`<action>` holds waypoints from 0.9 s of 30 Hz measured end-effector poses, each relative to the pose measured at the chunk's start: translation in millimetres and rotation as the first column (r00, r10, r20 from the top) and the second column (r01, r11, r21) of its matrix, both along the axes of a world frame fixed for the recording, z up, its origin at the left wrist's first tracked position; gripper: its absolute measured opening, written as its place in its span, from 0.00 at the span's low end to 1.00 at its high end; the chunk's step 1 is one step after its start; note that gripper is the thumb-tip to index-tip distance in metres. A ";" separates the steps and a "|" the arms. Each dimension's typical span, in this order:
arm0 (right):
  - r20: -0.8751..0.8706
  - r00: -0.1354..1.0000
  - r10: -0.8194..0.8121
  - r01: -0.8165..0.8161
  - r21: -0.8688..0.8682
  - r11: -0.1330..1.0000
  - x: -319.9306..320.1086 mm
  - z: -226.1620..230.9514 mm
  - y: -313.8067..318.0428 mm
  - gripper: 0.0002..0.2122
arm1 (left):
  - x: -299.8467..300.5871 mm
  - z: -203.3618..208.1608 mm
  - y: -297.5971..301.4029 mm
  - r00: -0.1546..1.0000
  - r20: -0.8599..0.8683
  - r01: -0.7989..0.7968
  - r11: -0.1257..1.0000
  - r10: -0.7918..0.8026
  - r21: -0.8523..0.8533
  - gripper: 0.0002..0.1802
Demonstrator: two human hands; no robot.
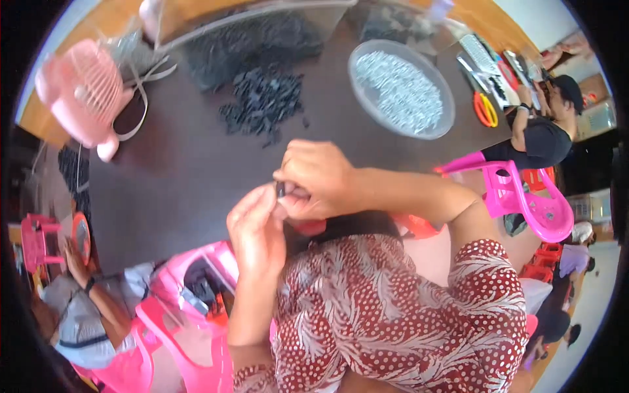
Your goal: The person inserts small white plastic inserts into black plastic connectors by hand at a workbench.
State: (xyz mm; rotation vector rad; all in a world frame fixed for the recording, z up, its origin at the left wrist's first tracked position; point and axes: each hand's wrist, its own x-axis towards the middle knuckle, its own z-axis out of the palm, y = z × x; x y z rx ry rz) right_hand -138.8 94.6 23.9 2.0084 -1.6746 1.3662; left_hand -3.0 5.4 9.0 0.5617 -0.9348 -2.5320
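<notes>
My left hand and my right hand meet over the near edge of a dark brown table. Between their fingertips they pinch one small black part. Both hands are closed around it, and most of the part is hidden by my fingers. A loose pile of similar small black parts lies on the table beyond my hands. A round clear bowl filled with small silvery pieces stands to the right of that pile.
A pink desk fan stands at the table's left. A clear bin of black parts sits at the back. Orange-handled scissors lie far right. Pink plastic chairs and other seated people surround the table.
</notes>
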 end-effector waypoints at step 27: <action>-0.263 0.465 -0.845 0.812 -0.254 0.525 -196.4 67.3 55.1 0.08 | -7.1 -30.9 -6.9 0.956 0.127 -0.051 0.577 0.264 -0.815 0.06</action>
